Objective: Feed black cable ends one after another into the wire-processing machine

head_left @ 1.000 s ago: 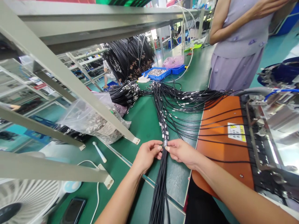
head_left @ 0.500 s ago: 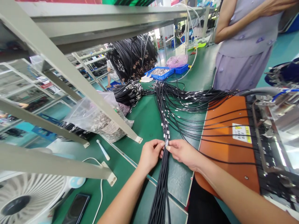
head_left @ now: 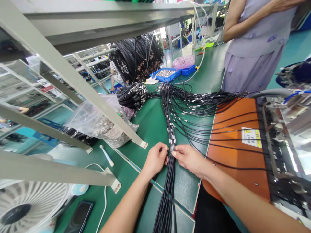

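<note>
Pinching right hand: its thumb and forefinger closed on the cable bundle from the right flank, just below the white bands; it was the nearer hand, its fingertips touching.

Left hand: its fingers were curled, thumb and forefinger close together, just beside the bundle's left flank; whether they held a strand could not be told.

Cable bundle: it lay on the counter, nearer the right edge than the shelf legs; its long axis ran from the far part of the counter towards the wearer, passing between the hands, so each hand met it from the side, across that axis.

Loose cables: they spread right of the bundle, over the counter's right edge and onto the orange panel.

Around: a plastic bag sat to the left; a blue tray lay beyond the bundle's far end; a phone lay at the near left.
</note>
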`<state>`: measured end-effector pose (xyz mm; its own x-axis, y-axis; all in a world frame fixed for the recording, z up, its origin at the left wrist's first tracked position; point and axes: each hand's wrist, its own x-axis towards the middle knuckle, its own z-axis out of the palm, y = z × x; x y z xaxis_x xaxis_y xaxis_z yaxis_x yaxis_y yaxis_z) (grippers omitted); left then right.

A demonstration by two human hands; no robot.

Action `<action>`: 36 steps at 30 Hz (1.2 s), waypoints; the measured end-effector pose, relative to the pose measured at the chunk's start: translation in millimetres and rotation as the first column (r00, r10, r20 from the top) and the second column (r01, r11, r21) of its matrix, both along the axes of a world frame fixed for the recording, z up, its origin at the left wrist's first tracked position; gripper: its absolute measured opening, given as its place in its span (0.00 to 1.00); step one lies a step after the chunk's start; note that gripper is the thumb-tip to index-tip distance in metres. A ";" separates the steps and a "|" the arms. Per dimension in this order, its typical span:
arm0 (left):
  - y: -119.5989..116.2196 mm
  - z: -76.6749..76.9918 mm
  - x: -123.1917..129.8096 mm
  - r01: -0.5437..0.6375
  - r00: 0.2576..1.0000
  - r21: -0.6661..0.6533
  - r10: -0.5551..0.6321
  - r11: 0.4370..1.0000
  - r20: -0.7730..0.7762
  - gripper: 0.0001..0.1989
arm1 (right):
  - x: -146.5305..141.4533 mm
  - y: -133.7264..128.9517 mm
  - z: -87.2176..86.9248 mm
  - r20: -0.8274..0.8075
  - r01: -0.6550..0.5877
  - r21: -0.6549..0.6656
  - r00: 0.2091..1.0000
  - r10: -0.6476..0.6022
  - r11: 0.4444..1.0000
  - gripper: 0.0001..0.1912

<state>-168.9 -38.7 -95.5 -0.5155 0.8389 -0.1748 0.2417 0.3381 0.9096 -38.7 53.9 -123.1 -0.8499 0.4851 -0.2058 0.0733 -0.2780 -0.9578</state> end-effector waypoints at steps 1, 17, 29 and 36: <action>0.6 -2.6 -1.0 -0.008 0.999 -0.007 0.009 1.000 0.036 0.11 | 0.0 -0.1 0.7 0.000 -0.001 -0.003 1.000 0.001 1.000 0.11; -14.5 30.8 31.9 0.004 0.988 -0.156 -0.029 0.988 -0.153 0.16 | -0.2 -0.5 13.7 0.006 0.201 -0.108 0.979 -0.202 0.974 0.11; -5.1 18.9 -12.3 0.208 0.371 0.084 -0.159 0.975 0.915 0.05 | -0.9 8.1 13.0 -0.021 0.129 -0.181 0.991 -0.135 0.975 0.12; -1.0 14.0 -15.7 0.209 0.246 0.073 -0.125 0.975 0.961 0.05 | -4.4 5.5 14.4 -0.028 0.151 -0.109 0.988 -0.155 0.983 0.14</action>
